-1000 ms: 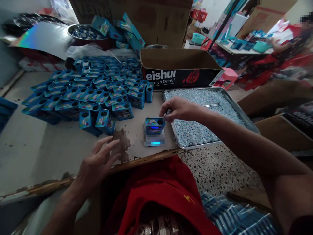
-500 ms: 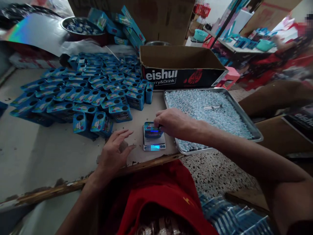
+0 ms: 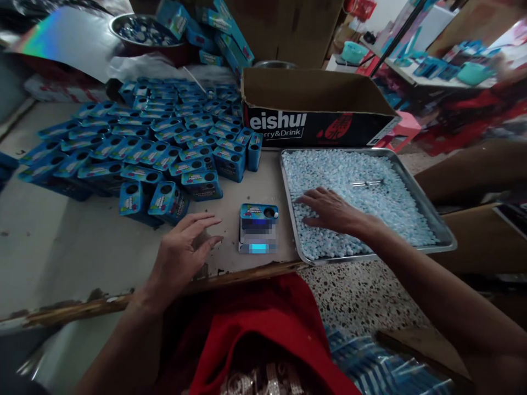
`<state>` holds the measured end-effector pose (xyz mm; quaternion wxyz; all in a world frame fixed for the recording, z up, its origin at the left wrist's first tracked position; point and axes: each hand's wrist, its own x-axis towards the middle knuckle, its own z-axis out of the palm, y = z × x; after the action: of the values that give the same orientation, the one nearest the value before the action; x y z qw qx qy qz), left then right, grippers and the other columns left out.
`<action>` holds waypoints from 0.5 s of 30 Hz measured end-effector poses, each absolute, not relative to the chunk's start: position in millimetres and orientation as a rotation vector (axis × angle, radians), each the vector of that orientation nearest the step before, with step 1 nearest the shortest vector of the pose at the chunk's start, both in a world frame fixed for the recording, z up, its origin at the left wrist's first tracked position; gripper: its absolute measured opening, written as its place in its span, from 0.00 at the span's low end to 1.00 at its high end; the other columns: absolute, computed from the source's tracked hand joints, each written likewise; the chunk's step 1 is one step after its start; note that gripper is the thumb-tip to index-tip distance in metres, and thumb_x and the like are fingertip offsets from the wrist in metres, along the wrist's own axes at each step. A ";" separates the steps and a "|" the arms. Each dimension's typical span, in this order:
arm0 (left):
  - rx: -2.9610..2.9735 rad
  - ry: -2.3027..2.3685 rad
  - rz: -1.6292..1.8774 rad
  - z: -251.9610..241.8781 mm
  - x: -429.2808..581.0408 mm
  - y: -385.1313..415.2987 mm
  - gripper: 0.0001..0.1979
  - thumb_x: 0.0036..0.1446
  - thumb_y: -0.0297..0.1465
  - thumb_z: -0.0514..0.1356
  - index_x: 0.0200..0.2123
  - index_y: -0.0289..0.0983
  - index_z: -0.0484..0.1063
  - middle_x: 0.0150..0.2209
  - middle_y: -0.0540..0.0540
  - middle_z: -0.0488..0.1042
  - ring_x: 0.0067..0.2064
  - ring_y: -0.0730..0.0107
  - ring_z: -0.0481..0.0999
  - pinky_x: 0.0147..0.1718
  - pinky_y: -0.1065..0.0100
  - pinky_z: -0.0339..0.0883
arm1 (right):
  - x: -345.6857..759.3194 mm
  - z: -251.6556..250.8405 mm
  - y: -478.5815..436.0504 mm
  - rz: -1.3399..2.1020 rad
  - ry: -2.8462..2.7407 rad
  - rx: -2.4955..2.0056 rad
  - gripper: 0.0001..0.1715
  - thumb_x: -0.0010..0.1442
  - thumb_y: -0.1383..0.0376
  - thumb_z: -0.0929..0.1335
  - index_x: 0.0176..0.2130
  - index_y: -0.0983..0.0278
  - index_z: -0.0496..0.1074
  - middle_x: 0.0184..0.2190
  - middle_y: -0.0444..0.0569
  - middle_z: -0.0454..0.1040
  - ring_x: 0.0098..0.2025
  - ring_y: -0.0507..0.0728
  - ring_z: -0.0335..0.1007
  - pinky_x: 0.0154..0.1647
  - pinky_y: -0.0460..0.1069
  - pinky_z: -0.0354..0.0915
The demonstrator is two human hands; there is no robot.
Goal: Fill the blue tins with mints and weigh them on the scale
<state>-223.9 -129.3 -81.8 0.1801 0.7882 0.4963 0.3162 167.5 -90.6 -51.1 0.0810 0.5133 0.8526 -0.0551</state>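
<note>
A small blue candy box (image 3: 254, 212) with a dark round hole in its top stands on a digital scale (image 3: 247, 239) whose display glows blue. One pale candy (image 3: 275, 215) lies at the box's right edge, by the hole. To the left of the scale my left hand (image 3: 185, 247) rests over the table, fingers apart, holding nothing. My right hand (image 3: 331, 211) is spread over the pale blue and white candies (image 3: 329, 170) in a shallow metal tray (image 3: 448, 241), its fingertips touching or just above them.
Rows of blue candy boxes (image 3: 156, 148) crowd the table's left and back. Behind the tray stands an open black carton (image 3: 313, 129). A metal bowl (image 3: 113, 27) of small pieces sits at the back left. Thin metal tongs or rods (image 3: 366, 183) lie among the candies.
My right hand has left the box on the scale and moved right, over the tray, its fingers now spread. A pale candy now shows at the box's edge. My left hand has hardly moved.
</note>
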 end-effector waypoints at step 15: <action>2.230 1.472 0.884 -60.9 -219.2 -118.3 0.16 0.64 0.39 0.63 0.53 0.43 0.77 0.54 0.46 0.78 0.56 0.60 0.78 0.62 0.59 0.71 | 196.4 -37.2 -109.8 -1.087 2.368 2.336 0.12 0.59 0.54 0.75 0.38 0.60 0.79 0.22 0.43 0.70 0.23 0.53 0.61 0.25 0.50 0.55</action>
<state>-219.2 -118.3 -60.9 0.1628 0.7817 0.5161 0.3099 196.4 -109.8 -37.2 -0.1781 0.6568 0.6659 -0.3056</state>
